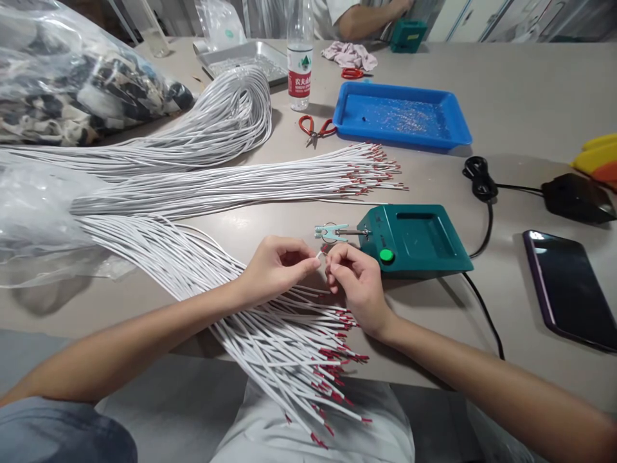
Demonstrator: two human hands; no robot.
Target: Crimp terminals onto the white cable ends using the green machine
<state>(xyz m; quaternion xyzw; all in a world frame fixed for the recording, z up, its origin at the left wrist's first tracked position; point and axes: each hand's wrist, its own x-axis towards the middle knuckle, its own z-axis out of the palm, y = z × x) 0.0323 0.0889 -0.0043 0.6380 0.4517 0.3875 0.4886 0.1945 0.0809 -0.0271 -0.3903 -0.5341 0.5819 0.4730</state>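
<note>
My left hand (282, 267) pinches a white cable (319, 254) close to its end. Closed fingers of my right hand (359, 286) meet the cable's thin red wire end, though the fingertips partly hide it. Just beyond them is a green machine (424, 241) with a round green button and a light-blue clip (331, 232) on a metal rod. Beneath my hands fans a loose bundle of white cables (274, 334) with red wire ends, reaching over the table edge. A second bundle of white cables (241, 186) with red tips lies straight behind.
A looped cable coil (231, 116), a water bottle (299, 64), red-handled snippers (314, 132) and a blue tray (347, 119) holding scraps stand farther back. On the right are a phone (569, 289) and a black adapter (576, 196) with cord. A person's arm (369, 22) shows across the table.
</note>
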